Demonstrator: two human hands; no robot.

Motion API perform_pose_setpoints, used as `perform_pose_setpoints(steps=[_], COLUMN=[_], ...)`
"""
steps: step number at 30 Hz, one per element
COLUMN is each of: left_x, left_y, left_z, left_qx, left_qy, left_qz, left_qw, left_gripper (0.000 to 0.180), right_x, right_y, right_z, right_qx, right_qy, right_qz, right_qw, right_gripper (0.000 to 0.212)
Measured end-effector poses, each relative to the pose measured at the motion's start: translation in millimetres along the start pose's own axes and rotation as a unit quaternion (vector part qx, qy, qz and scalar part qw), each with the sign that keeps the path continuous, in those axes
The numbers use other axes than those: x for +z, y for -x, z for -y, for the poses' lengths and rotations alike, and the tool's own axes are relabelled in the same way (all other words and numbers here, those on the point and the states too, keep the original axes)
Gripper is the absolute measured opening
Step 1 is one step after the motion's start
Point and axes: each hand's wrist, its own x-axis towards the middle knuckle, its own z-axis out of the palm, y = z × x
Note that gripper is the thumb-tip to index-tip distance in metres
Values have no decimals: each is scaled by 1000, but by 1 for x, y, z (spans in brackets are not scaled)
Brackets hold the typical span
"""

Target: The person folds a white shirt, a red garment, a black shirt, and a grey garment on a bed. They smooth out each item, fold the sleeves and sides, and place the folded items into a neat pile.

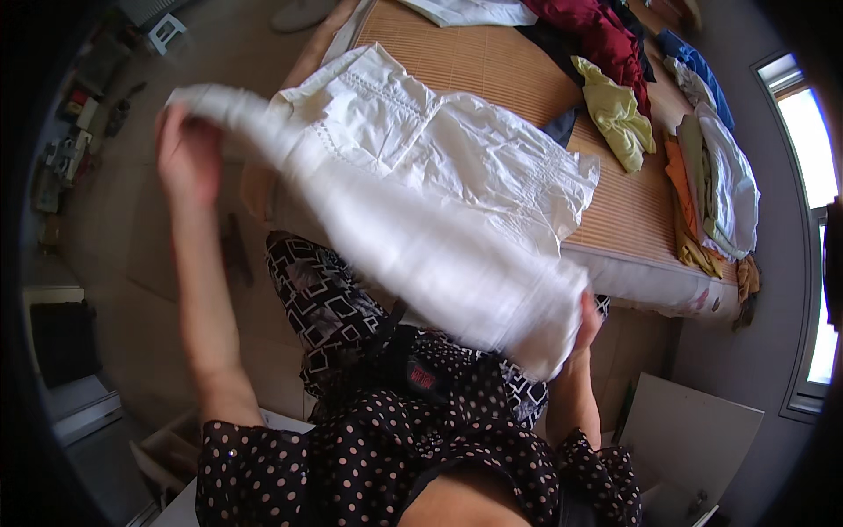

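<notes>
A white cloth [421,250] hangs stretched between the person's two hands, over the lap and across the near side of the bed [632,206], its surface blurred. The left hand [188,151] is up and out to the side, its fingers curled closed on the narrow far end of the cloth, which runs over the top of them; the blur hides each finger's exact place. The right hand [588,323] is lower and nearer the body, gripping the wide end by its outer edge, and from here I can't see the fingers behind the fabric. Just beyond, and partly covered by the cloth, a white garment with openwork seams [483,145] lies creased on the bed; I can't tell whether the two are one piece. Farther back lie a yellow-green garment [616,116] and a dark red garment [597,35], and along the right side a white garment on a pile [731,180] beside an orange cloth [680,186].
</notes>
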Motion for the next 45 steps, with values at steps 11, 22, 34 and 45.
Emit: perform_pose_setpoints(steps=[11, 22, 34, 45], left_x=[57, 20, -55, -61], left_y=[12, 9, -44, -31], left_z=[127, 174, 109, 55], left_qx=[249, 61, 149, -254], left_qy=[-728, -809, -640, -401], left_qz=[213, 234, 35, 107], left_qw=[602, 536, 753, 873], left_gripper=[42, 62, 31, 24], right_x=[-36, -24, -75, -84], right_y=[-63, -43, -36, -167], right_z=[2, -20, 32, 73], right_qx=[-139, -216, -239, -238], right_qy=[267, 845, 527, 769], right_qz=[-159, -5, -230, -199], right_qw=[940, 489, 783, 559], right_gripper=[40, 63, 38, 31])
